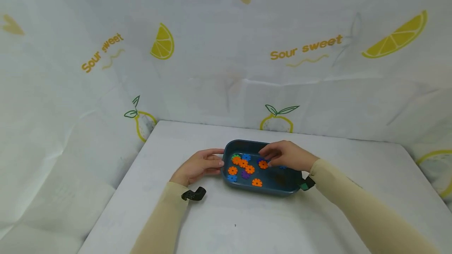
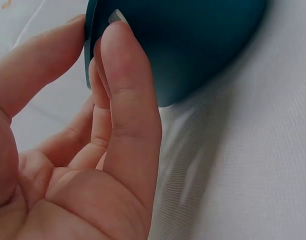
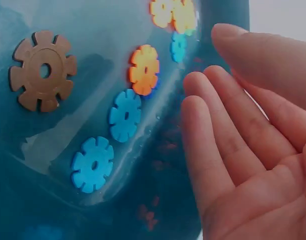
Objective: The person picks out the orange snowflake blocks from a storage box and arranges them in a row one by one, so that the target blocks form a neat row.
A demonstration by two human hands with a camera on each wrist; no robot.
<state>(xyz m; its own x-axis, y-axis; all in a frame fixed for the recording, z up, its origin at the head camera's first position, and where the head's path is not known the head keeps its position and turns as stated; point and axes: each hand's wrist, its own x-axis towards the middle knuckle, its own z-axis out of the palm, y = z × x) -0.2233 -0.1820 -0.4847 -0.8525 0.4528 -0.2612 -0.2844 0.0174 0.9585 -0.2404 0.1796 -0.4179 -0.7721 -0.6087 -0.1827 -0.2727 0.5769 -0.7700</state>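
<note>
A dark blue tray (image 1: 270, 177) holds several flat, notched, flower-shaped plastic discs. My left hand (image 1: 199, 164) touches the outside of its left end, fingers and thumb fairly straight. In the left wrist view, the fingertips sit right at the tray's edge (image 2: 193, 45). My right hand (image 1: 291, 156) hovers over the tray's right half with fingers slightly bent. Nothing shows between its fingers in the right wrist view. Close by are an orange disc (image 3: 144, 70), two blue discs (image 3: 92, 164) and a brown disc (image 3: 43, 71). A purple disc (image 1: 245, 174) lies among more orange ones (image 1: 249, 169).
The tray stands on a white-covered table (image 1: 226, 222). Behind it rises a white cloth (image 1: 212, 69) printed with lemons and lettering. Black straps (image 1: 194, 194) are on the wrists, below long beige sleeves (image 1: 353, 195).
</note>
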